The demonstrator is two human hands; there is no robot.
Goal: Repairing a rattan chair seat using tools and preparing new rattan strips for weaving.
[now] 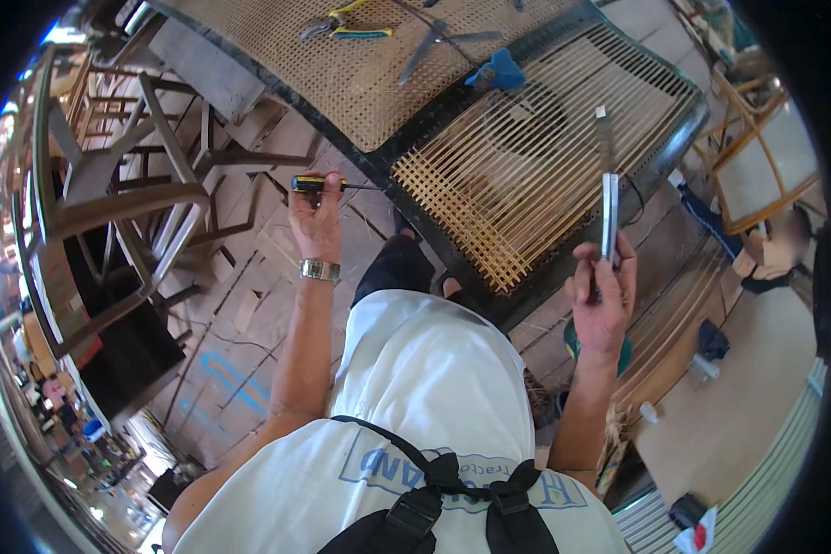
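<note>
Two tools held at a part-woven cane panel (pixel 475 228), straight ahead.
Left grip (pixel 316 222) clasps a screwdriver (pixel 314 184), shaft toward the dark frame (pixel 434 231); right grip (pixel 604 300) grasps a long metal tool (pixel 609 217). Pliers (pixel 319 28) on finer mesh (pixel 342 88) beyond. Paved floor (pixel 260 257), wooden chairs (pixel 125 207) left, wood-framed panel (pixel 764 177) right.

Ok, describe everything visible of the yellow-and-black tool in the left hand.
The yellow-and-black tool resembles a screwdriver or awl: thick plastic-looking handle, thin metal-looking shaft. It lies crosswise in the left hand, handle left, shaft pointing right. Its tip appears beside the black cane-filled frame; contact is unclear.
</note>
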